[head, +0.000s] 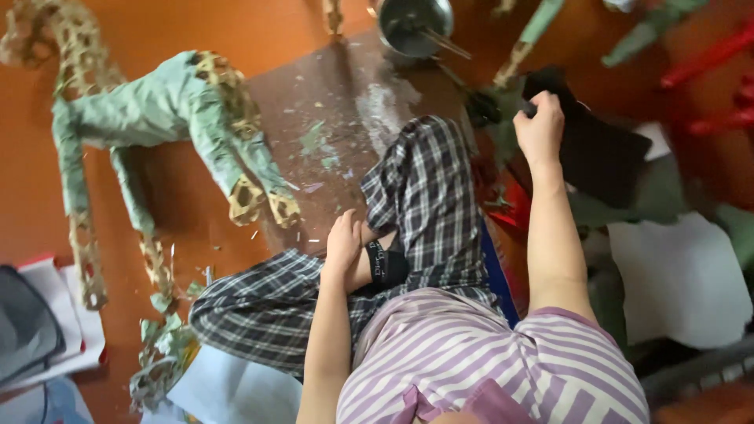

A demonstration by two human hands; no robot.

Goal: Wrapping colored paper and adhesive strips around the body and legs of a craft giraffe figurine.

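My shirt: purple and white stripes, closest to the camera at the bottom of the view.
My legs: folded under me in plaid trousers, with a black band at the ankle.
Left hand: resting on my ankle just beside the black band — fingers together and lying loose, clamped on nothing.
Right hand: stretched out past my knee, fingers pinched on the edge of a black sheet.
Black sheet: lies to my right on a heap of papers, its near corner lifted in my fingers; whether it is paper or cloth I cannot tell.
White paper: a large piece, nearer to me than the black sheet and well right of my arm.
Floor: orange, with a dark brown board ahead of my knee, littered with small green and white scraps.
Animal frame: a woven lattice figure partly covered in pale green paper, lying on its side to my left — its legs reach toward my knee but stay apart from it.
Metal pot: at the far edge of the board, a stick resting in it.
Far right: green and red stick shapes, blurred.
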